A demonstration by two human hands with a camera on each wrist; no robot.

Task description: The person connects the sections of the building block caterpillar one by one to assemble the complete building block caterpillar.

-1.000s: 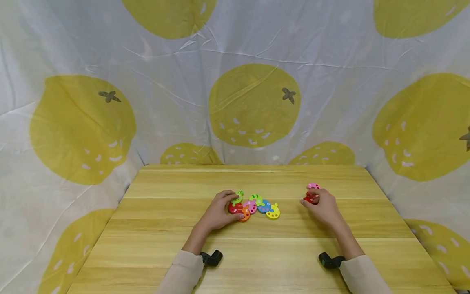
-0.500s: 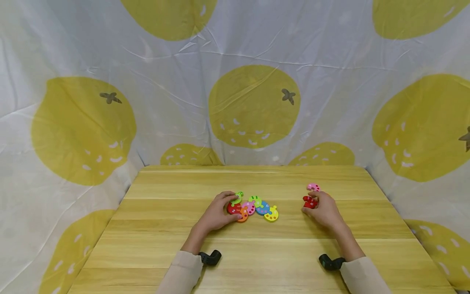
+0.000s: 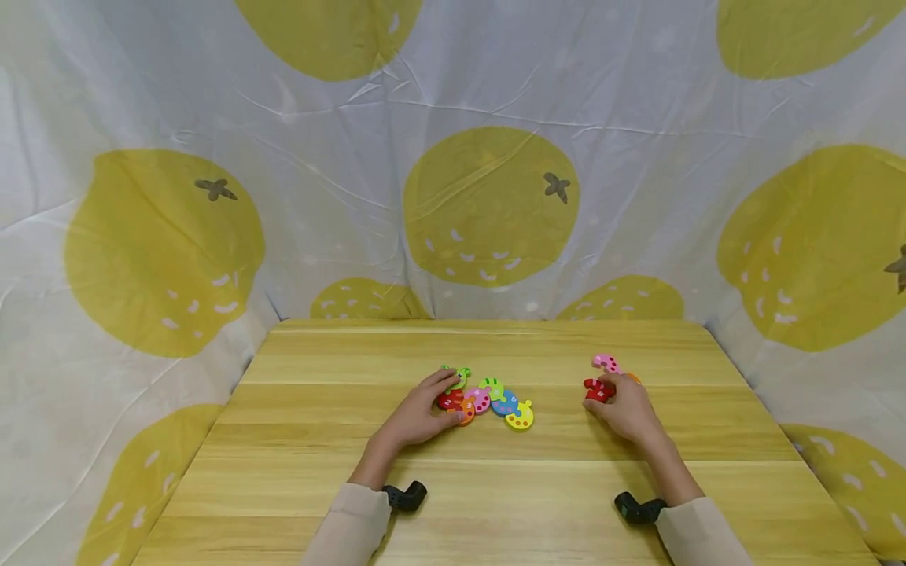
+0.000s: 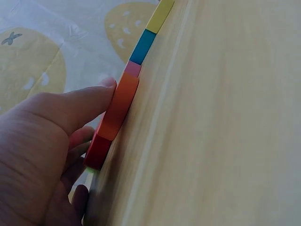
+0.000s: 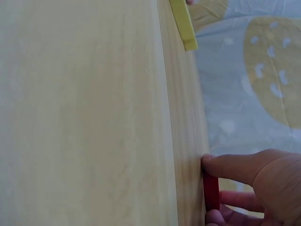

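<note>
A row of joined, number-marked caterpillar puzzle pieces (image 3: 504, 403) lies on the wooden table, running from a green head (image 3: 460, 380) to a yellow end piece (image 3: 520, 417). My left hand (image 3: 419, 413) grips the head end, with the thumb on the orange piece (image 4: 120, 104) and fingers over the green head. The red piece (image 4: 98, 151) beside it is partly covered. My right hand (image 3: 628, 409) pinches a loose red puzzle piece (image 3: 598, 390) between thumb and fingers; in the right wrist view that red piece (image 5: 211, 192) shows edge-on at the tabletop.
Just beyond the right hand lie a pink puzzle piece (image 3: 606, 362) and an orange piece (image 3: 634, 379), the latter mostly hidden by the hand. A lemon-print cloth (image 3: 488, 204) hangs behind the table (image 3: 495, 487) and along both sides.
The joined row has shifted slightly left, its yellow end swinging toward me. The right hand's red piece has turned and come slightly nearer. An orange piece now shows behind that hand.
</note>
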